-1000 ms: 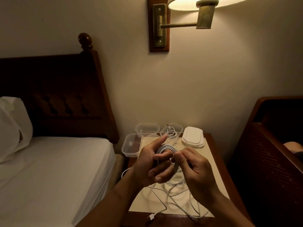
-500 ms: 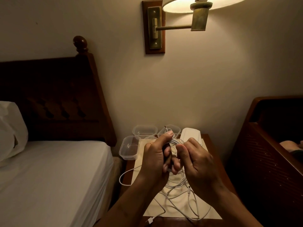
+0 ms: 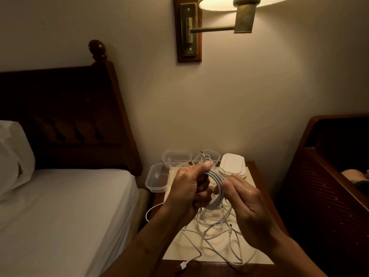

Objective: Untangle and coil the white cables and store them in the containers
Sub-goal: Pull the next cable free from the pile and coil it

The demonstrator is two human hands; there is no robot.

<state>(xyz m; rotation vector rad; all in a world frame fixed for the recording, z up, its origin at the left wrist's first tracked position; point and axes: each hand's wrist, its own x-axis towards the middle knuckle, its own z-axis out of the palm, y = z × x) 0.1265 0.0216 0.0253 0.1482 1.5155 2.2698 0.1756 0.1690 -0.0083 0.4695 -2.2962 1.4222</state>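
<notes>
Slippage looks the nearest danger: the left hand point(image 3: 191, 188) clamps its curled fingers round an upright white coil point(image 3: 216, 188) at centre frame, thumb pressed on top, and if that thumb eases the loops would likely spring apart. The right hand point(image 3: 245, 202) sits just right of the coil, fingers fairly straight and together, thumb laid along them; whether it pinches a strand cannot be told. Below both, loose white cables point(image 3: 217, 222) lie tangled on the counter point(image 3: 209, 269); a trailing end could snag there and drag the heap. Above the hands stand clear containers point(image 3: 157, 177), one point(image 3: 207, 155) already holding a cable, beside stacked lids point(image 3: 232, 165).
</notes>
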